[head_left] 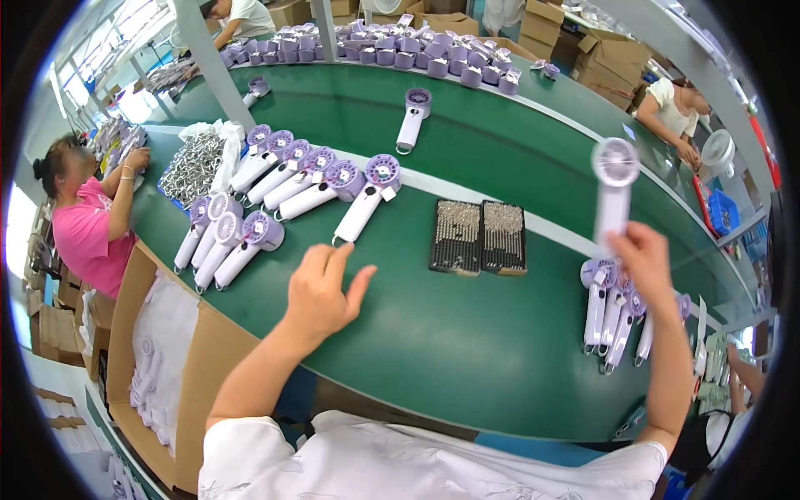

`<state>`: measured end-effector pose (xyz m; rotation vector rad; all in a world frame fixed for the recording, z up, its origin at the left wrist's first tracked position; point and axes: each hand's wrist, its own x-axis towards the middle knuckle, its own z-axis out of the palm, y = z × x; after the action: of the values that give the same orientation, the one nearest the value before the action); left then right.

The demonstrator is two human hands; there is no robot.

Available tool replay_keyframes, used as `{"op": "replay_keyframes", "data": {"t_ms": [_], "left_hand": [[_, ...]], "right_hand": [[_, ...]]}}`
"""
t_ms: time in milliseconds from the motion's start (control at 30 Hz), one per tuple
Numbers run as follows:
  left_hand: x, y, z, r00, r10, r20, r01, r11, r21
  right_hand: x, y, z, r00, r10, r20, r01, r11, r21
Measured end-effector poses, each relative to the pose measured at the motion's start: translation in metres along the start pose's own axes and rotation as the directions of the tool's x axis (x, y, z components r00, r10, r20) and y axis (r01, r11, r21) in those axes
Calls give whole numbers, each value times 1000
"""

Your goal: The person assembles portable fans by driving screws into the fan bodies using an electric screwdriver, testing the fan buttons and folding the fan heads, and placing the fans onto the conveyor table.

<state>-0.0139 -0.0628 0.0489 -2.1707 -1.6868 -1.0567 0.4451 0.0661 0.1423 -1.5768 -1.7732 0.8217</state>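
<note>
A white-and-lilac handheld fan (614, 200), a little blurred, is held upright by the end of its handle in my right hand (643, 262), above the right part of the green table. Several similar fans (615, 321) lie just below that hand. My left hand (321, 296) is empty, with thumb and fingers apart, over the table. Its fingertips are close to the lower end of a single fan (364, 204), whose round lilac head points away from me. Left of that fan lies a slanted row of fans (292, 183), and a smaller group (225, 242) sits nearer to me.
Two black trays of small metal parts (456, 237) lie mid-table. A bin of metal rings (196, 167) stands at left, beside a person in pink (87, 200). An open carton (196, 358) is at lower left. One fan (411, 121) rests on the green belt (333, 108).
</note>
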Motion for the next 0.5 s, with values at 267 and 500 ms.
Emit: {"op": "replay_keyframes", "data": {"t_ms": [267,500], "left_hand": [[-85,26,-56,945,-324,-39,294,898,-327],[-121,-18,-87,938,-329,-105,317,941,-122]], "right_hand": [[-114,-130,273,734,15,679,-463,742,485],[-116,-170,399,689,56,723,-590,621,515]]}}
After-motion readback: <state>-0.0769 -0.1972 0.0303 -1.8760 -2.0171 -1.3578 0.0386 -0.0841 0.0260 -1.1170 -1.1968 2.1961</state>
